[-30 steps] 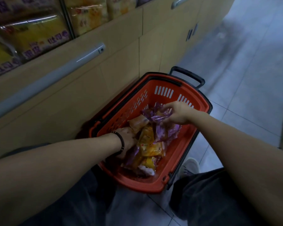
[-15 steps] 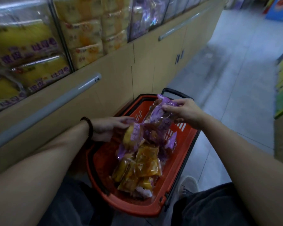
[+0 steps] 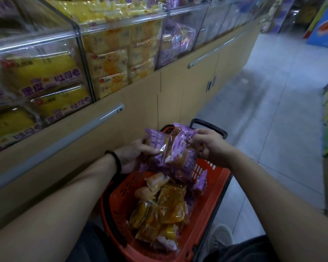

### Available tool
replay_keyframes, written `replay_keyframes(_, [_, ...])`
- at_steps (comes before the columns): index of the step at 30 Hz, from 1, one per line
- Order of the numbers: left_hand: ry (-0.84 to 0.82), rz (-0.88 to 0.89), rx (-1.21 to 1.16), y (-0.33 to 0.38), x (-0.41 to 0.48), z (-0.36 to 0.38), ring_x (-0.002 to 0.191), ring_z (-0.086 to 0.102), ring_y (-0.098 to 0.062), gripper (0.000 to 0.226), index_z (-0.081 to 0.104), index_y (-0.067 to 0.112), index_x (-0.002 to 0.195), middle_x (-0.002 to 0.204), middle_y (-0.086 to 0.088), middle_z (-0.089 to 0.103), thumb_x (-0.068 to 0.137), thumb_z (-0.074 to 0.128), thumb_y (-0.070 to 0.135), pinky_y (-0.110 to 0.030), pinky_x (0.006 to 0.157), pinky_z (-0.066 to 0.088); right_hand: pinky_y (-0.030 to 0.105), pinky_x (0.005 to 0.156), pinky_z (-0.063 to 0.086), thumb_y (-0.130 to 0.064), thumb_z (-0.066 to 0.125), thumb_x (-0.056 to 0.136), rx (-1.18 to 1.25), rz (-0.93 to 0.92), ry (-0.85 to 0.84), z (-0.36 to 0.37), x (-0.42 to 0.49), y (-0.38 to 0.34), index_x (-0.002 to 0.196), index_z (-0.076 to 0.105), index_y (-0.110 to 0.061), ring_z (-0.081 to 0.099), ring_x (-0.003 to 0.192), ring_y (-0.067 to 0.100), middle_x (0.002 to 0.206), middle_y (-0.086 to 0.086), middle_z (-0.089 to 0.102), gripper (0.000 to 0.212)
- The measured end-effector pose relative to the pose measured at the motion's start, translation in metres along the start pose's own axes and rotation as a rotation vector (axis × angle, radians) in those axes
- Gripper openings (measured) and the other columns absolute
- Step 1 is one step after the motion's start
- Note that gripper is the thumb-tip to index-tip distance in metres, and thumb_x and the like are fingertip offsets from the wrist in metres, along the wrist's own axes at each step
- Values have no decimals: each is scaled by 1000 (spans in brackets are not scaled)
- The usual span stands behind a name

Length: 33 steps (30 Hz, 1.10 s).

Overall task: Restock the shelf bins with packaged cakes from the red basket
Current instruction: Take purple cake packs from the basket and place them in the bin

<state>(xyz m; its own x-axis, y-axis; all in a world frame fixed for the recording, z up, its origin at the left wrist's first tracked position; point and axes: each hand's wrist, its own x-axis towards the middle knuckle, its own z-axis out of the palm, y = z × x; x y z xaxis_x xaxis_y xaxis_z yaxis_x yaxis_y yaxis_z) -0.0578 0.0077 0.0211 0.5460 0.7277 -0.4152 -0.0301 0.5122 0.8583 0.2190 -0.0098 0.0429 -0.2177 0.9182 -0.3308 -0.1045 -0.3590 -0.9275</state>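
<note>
Clear shelf bins: leftmost holds yellow cake packs with purple lettering too blurred to read; next bin, pale yellow packs, print illegible. Left hand, grip closed on purple-wrapped cakes; right hand, grip pinching the same bundle, above the red basket. Orange-wrapped cakes lie inside it.

Red basket; purple-and-clear cake packets, orange-yellow packets; black wristband, tan cabinet
</note>
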Motion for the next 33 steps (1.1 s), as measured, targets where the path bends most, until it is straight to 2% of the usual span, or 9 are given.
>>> replay_keyframes(3, [59,14,-28,0,8,-1,121,63,-36,88,51,14,148,136,-18,65,68,86,0,-55,111,46,30,64,54,3,85,74,-10,-40,17,-1,2,-3,111,61,-7,71,74,21,88,10,72,45])
replay_keyframes(7, [156,56,39,0,11,5,102,72,-27,69,59,11,137,120,-15,73,71,77,0,-42,93,58,43,81,61,-12,88,81,-88,-130,198,-1,4,-5,118,65,-12,78,92,26,106,12,79,44])
replay_keyframes(11, [195,17,49,4,15,5,108,72,-28,47,60,12,137,119,-10,75,92,72,7,-47,101,55,38,68,61,-32,81,91,-149,-190,261,-4,9,-2,125,71,-18,78,93,30,108,13,79,38])
replay_keyframes(17, [201,-38,160,-3,15,10,115,71,-27,39,55,28,139,124,-3,74,103,55,43,-58,104,51,28,85,60,-41,70,98,-529,-326,264,7,11,0,126,76,-26,75,95,3,104,-11,79,32])
replay_keyframes(20, [196,-58,203,-2,13,13,110,73,-32,51,58,16,133,125,-11,73,98,52,52,-62,95,55,23,81,58,-39,72,98,-524,-250,159,13,6,-6,122,77,-22,76,92,5,100,-8,80,29])
replay_keyframes(23, [194,-106,192,4,7,12,112,71,-33,73,59,22,134,127,-7,73,82,54,72,-58,89,59,45,85,58,-29,81,87,-387,-121,10,10,2,-9,104,80,-10,76,93,32,100,17,79,26])
replay_keyframes(27, [118,-119,234,7,-5,12,114,71,-31,82,57,29,137,132,-4,70,71,62,77,-55,93,58,23,58,48,-14,82,89,-441,-198,5,11,-8,-9,94,76,-6,67,66,14,78,6,74,12])
replay_keyframes(31, [75,-124,340,12,-13,14,116,71,-25,104,51,33,145,137,0,67,55,92,66,-54,96,58,35,87,59,-30,73,98,-513,-269,-25,14,-16,-13,111,81,-27,77,99,25,103,10,81,15])
replay_keyframes(33, [83,-151,367,11,-14,16,120,69,-26,109,44,39,148,141,1,64,55,97,60,-53,97,57,32,87,53,-40,62,104,-702,-298,-18,19,-21,-18,112,79,-41,76,99,18,99,0,81,18])
